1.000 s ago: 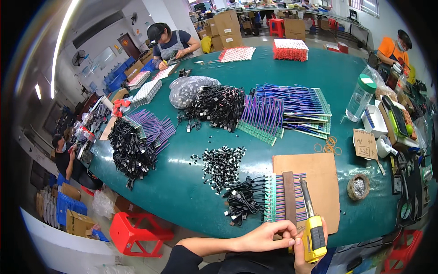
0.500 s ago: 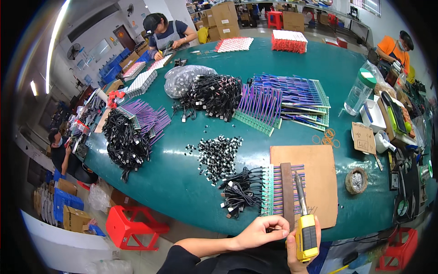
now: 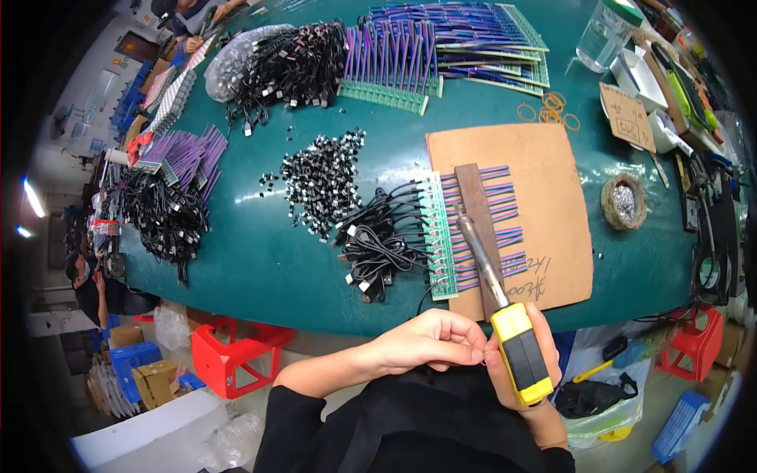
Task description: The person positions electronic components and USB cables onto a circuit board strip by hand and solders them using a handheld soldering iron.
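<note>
My right hand (image 3: 505, 382) grips a yellow and black soldering iron (image 3: 523, 355), its metal shaft slanting up and left over a brown bar (image 3: 473, 189). My left hand (image 3: 434, 339) is closed in a pinch against the right fingertips, below the bar; what it pinches is too small to make out. The bar lies across striped wires (image 3: 505, 201) on a cardboard sheet (image 3: 552, 189). These wires run from a green circuit-board strip (image 3: 438, 236). Black USB cables (image 3: 382, 244) are joined to the strip's left side.
Small black and silver connectors (image 3: 323, 181) lie in a heap. Behind them are bundled black cables (image 3: 296, 67) and stacked boards with purple wires (image 3: 394, 59). At right are rubber bands (image 3: 556, 109), a round tin (image 3: 623, 202) and a bottle (image 3: 603, 35). Another person works at the far left.
My view has tilted down, so the table items sit higher in the picture. The soldering iron leans further left, its tip now over the bar near the circuit-board strip. Both hands stay close together.
</note>
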Tool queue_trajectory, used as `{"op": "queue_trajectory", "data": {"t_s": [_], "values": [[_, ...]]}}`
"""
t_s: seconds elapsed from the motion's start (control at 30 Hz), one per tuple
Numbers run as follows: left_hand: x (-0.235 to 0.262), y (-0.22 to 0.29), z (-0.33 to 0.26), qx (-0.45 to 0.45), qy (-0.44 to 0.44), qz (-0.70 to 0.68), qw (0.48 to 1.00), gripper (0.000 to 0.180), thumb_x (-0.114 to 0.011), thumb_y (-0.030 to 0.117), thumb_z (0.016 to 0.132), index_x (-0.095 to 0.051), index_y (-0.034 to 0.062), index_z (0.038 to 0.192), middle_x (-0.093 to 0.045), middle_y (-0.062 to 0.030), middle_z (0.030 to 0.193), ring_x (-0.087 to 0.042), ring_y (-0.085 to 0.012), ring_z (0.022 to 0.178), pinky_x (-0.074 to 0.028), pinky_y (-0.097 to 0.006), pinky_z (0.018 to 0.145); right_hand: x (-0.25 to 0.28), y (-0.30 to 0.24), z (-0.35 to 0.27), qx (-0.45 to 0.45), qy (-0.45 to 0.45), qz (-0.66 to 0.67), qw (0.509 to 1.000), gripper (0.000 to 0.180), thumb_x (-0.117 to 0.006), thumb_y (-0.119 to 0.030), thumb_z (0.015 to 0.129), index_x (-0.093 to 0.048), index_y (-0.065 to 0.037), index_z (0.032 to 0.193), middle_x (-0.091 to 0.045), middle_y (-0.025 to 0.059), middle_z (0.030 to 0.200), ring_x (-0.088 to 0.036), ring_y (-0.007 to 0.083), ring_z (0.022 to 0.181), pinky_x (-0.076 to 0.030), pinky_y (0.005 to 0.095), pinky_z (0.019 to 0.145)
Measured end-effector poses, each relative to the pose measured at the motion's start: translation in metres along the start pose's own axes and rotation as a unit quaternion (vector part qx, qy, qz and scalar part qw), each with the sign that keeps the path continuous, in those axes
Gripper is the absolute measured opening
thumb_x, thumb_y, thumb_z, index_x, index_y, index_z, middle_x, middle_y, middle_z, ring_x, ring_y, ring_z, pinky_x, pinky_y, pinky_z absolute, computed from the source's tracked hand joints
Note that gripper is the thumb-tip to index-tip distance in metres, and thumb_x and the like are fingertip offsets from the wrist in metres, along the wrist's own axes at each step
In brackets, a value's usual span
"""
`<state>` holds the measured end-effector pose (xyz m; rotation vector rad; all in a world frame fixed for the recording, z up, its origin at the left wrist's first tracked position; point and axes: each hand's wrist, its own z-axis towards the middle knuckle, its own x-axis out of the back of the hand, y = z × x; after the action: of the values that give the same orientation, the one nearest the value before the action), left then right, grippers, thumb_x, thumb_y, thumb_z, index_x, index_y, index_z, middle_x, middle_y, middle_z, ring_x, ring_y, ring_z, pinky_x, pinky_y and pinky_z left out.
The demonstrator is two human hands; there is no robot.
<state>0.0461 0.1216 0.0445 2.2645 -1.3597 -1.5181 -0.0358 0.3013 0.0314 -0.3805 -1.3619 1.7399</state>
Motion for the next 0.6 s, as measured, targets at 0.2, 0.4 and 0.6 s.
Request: {"op": "queue_trajectory", "data": {"t_s": [0.2, 0.4, 0.6], "values": [[0.01, 0.002, -0.011, -0.246, 0.206, 0.377, 0.869, 0.006, -0.066, 0.01, 0.083, -0.064, 0.0057, 0.087, -0.053, 0.0004, 0.084, -0.046, -0.0065, 0.07, -0.041, -0.021, 0.066, 0.012, 0.001, 0.005, -0.204, 0.048, 0.143, 0.967, 0.068, -0.069, -0.014, 0.081, -0.032, 0.005, 0.134, -0.057, 0.0096, 0.085, -0.054, 0.0123, 0.066, -0.047, 0.0242, 0.061], [0.028, -0.008, 0.008, -0.322, 0.386, 0.484, 0.716, 0.008, -0.067, 0.006, 0.08, -0.063, 0.0017, 0.085, -0.043, -0.0049, 0.087, -0.046, -0.0131, 0.072, -0.041, -0.025, 0.056, 0.037, -0.003, -0.007, -0.27, 0.066, 0.295, 0.914, 0.079, -0.066, -0.009, 0.076, -0.022, 0.001, 0.141, -0.056, 0.0129, 0.08, -0.054, 0.0161, 0.063, -0.047, 0.0245, 0.054], [0.031, -0.013, 0.009, -0.31, 0.408, 0.476, 0.714, 0.008, -0.068, 0.005, 0.076, -0.063, 0.0022, 0.081, -0.043, -0.0048, 0.085, -0.044, -0.012, 0.062, -0.036, -0.025, 0.048, 0.052, -0.005, -0.027, -0.366, 0.021, 0.3, 0.881, 0.078, -0.067, -0.009, 0.072, -0.028, 0.005, 0.138, -0.059, 0.0138, 0.073, -0.058, 0.0169, 0.059, -0.049, 0.0254, 0.054]]}}
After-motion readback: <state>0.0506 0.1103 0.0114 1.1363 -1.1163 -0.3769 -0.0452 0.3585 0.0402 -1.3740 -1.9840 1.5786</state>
